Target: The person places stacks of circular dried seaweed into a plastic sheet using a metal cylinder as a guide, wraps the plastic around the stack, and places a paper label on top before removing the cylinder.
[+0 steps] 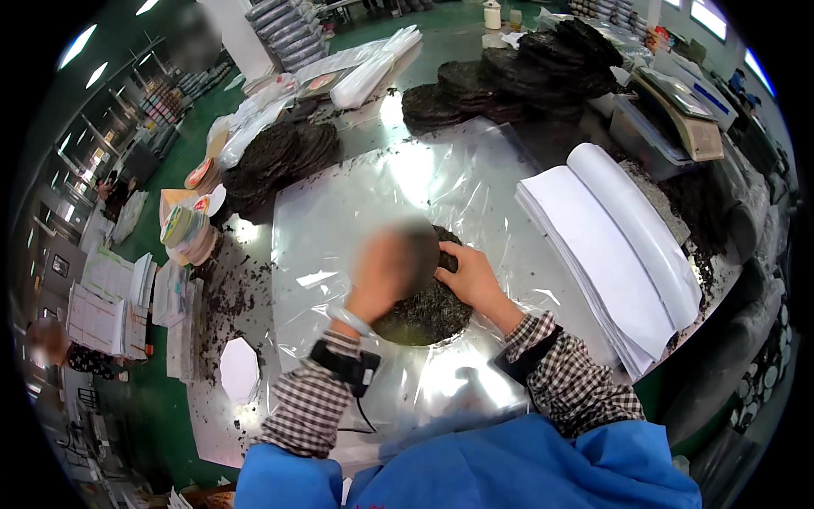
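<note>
A round, dark disc that looks like dried seaweed (427, 313) lies on a clear plastic sheet (331, 210) in front of me. My right hand (474, 273) is at the disc's right edge, thumb and forefinger pinching some of the dark material. My left hand (381, 270) is over the disc's left part; a blur covers its fingers, so their grip is hidden. Both forearms wear checked sleeves with black wrist straps.
Stacks of similar dark discs stand at the back right (515, 76) and left (280, 159). To the right lies a stack of white sheets (604, 248), its top curled. Round labels (187, 232) and a white octagonal paper pad (240, 370) are at the left. Dark crumbs litter the metal tabletop (238, 286).
</note>
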`<move>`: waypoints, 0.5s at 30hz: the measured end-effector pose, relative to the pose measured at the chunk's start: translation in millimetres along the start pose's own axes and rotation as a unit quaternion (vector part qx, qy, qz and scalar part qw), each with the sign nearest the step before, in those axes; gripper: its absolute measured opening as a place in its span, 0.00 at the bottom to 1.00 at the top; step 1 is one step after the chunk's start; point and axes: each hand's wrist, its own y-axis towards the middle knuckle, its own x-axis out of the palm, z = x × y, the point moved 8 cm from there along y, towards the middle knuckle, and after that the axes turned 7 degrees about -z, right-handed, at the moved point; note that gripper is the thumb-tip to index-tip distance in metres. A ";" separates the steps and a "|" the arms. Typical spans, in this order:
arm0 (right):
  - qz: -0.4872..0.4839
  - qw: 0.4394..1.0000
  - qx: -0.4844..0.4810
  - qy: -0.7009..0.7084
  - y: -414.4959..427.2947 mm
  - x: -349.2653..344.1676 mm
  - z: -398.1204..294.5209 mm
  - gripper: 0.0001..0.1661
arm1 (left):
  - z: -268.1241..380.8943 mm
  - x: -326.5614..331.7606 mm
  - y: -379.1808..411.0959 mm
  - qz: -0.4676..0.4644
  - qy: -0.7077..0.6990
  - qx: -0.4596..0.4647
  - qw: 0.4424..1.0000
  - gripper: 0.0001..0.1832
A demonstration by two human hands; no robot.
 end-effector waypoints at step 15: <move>0.047 0.991 -0.120 0.039 -4.6 -3.2 -22.1 0.31 | 3.3 19.4 -26.3 0.121 -0.108 -0.023 0.987 0.33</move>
